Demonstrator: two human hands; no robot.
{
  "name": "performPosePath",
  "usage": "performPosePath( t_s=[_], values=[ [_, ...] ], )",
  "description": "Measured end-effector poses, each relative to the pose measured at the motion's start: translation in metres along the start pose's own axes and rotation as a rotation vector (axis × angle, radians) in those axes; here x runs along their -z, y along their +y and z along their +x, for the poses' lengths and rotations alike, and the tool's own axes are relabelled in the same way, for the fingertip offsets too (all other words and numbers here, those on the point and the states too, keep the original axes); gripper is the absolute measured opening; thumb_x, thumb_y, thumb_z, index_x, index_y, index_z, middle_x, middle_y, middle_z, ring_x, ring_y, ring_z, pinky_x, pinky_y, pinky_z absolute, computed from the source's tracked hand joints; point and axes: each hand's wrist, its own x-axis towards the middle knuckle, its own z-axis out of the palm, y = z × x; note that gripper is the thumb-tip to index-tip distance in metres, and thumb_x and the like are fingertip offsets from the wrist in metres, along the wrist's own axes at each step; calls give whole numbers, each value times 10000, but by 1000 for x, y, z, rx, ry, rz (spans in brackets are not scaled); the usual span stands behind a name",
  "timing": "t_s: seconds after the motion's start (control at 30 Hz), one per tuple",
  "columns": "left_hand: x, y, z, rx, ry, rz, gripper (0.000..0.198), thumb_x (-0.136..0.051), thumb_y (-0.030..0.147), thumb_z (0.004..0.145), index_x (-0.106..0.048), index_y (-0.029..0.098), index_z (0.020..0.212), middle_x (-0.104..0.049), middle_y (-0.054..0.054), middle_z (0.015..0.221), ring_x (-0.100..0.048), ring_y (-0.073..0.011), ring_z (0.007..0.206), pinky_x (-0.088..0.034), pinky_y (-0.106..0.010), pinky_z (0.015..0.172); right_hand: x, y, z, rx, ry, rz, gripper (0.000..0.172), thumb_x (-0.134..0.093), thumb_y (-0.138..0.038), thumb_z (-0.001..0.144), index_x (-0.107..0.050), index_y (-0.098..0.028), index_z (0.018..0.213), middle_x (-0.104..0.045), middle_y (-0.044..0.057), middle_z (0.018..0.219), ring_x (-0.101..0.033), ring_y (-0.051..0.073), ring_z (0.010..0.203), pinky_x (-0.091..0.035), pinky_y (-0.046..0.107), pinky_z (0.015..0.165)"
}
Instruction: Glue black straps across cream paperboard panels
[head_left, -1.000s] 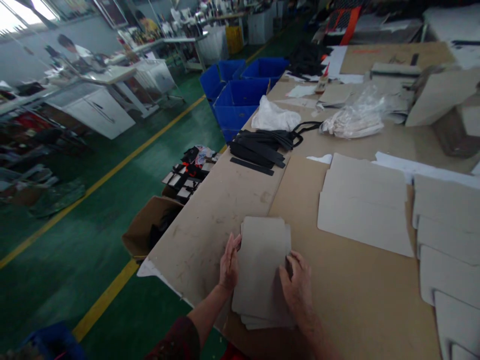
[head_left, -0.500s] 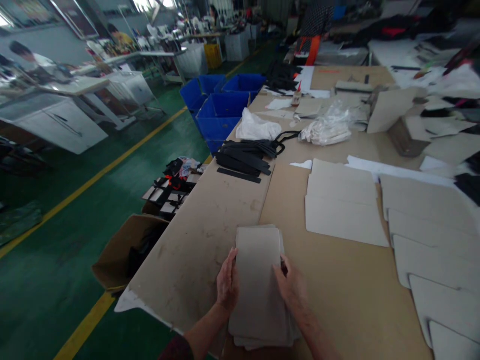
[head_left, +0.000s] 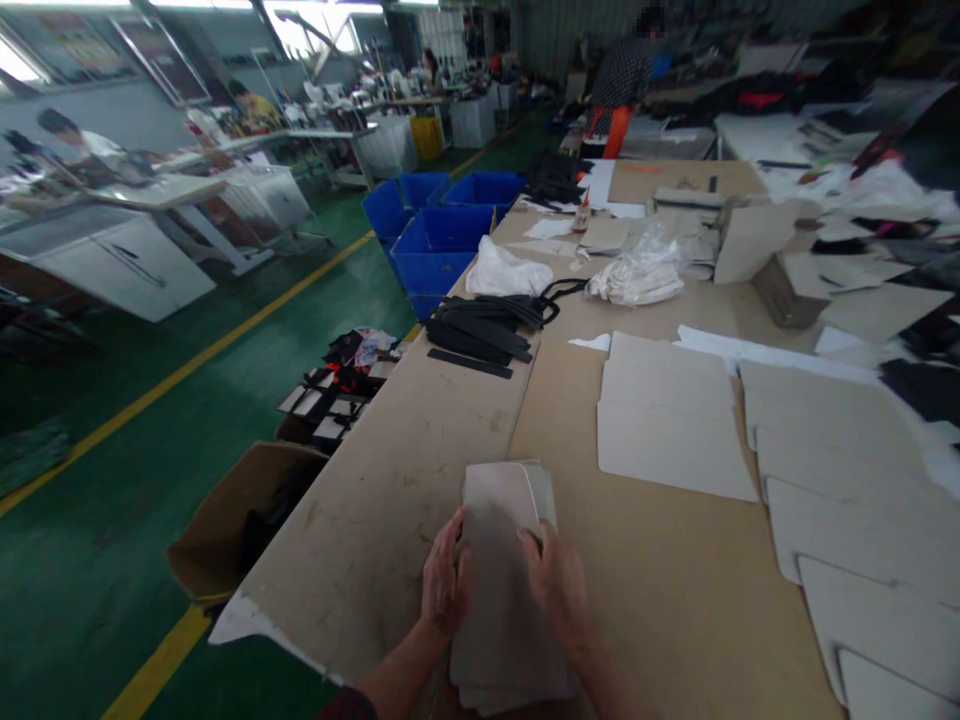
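In front of me a small stack of grey cardboard sheets [head_left: 553,495] with rounded corners lies on the table. The top cardboard sheet [head_left: 499,570] bows slightly, its right edge raised off those below. My left hand [head_left: 445,578] is closed along the left edge of this sheet, thumb toward its face. My right hand [head_left: 556,580] grips the right edge, with the thumb on top and the fingertips partly hidden behind the sheet.
Larger grey sheets [head_left: 675,440] lie to the right, with an overlapping row [head_left: 847,510] beyond. Black strips [head_left: 480,325], a white bag [head_left: 506,270] and clear plastic [head_left: 637,270] are farther up the table. Blue bins [head_left: 439,250] and a cardboard box [head_left: 225,520] stand left. A person [head_left: 619,85] stands at the back.
The top sheet's right edge has lifted and curved, and my right hand has moved left with it. My left hand stays at the left edge. The view has shifted slightly.
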Motion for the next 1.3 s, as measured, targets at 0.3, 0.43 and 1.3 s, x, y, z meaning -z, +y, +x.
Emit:
performPosePath(
  t_s=[0.3, 0.43, 1.3],
  values=[
    [-4, -5, 13, -110, -31, 192, 519, -543, 419, 887, -472, 221, 1362, -603, -108, 1318, -584, -276, 1201, -484, -486, 1029, 108, 41, -10, -285, 246, 637, 526, -626, -618, 729, -689, -170, 997, -755, 82, 943, -699, 223, 798, -557, 322, 679],
    [-5, -4, 14, -109, -29, 263, 499, -510, 430, 897, -468, 234, 1354, -607, -102, 1306, -597, -271, 1183, -493, -497, 1017, 145, 80, -5, -342, 576, 1021, 515, -801, -481, 594, -644, -220, 1009, -726, 8, 993, -675, 154, 781, -566, 247, 612],
    [-6, 7, 11, -169, -29, 255, 451, -453, 318, 935, -464, 176, 1362, -593, -130, 1329, -555, -255, 1234, -450, -493, 1058, 133, 92, -23, -410, 407, 300, 333, -635, -468, 682, -629, -197, 875, -702, 75, 796, -660, 253, 785, -509, 368, 709]
  ],
)
